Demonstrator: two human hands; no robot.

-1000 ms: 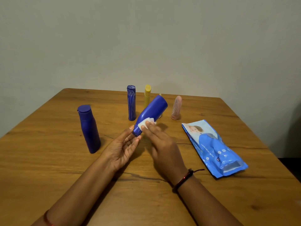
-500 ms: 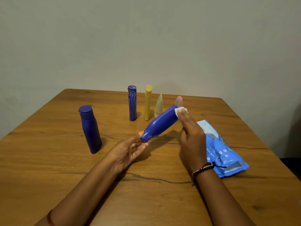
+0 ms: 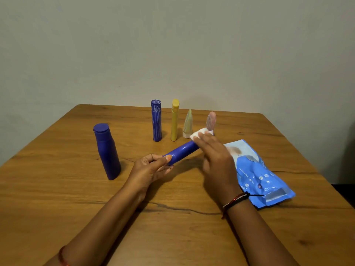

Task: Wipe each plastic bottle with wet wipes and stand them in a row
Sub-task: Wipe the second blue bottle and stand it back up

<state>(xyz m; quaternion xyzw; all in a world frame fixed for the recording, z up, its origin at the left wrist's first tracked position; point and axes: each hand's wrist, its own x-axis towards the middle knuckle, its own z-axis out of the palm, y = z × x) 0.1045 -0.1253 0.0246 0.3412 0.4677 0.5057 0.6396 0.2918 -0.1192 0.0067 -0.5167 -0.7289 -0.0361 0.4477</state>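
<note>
Wooden bench (image 3: 57, 189), plain wall | wipes pack (image 3: 257, 175) lying flat | left hand (image 3: 148, 169) fingers grip tilted blue bottle (image 3: 182, 152) | right hand (image 3: 217, 160) fingers press white wipe (image 3: 197, 133) on it

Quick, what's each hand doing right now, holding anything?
Left hand: grips the cap end of the blue bottle, which is tilted off the table.
Right hand: presses a white wet wipe on the bottle's far end.

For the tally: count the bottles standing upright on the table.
5: large blue bottle at left; in the back row, patterned blue bottle, yellow bottle, pale cone-shaped bottle, and pink bottle, partly hidden behind the wipe.
</note>
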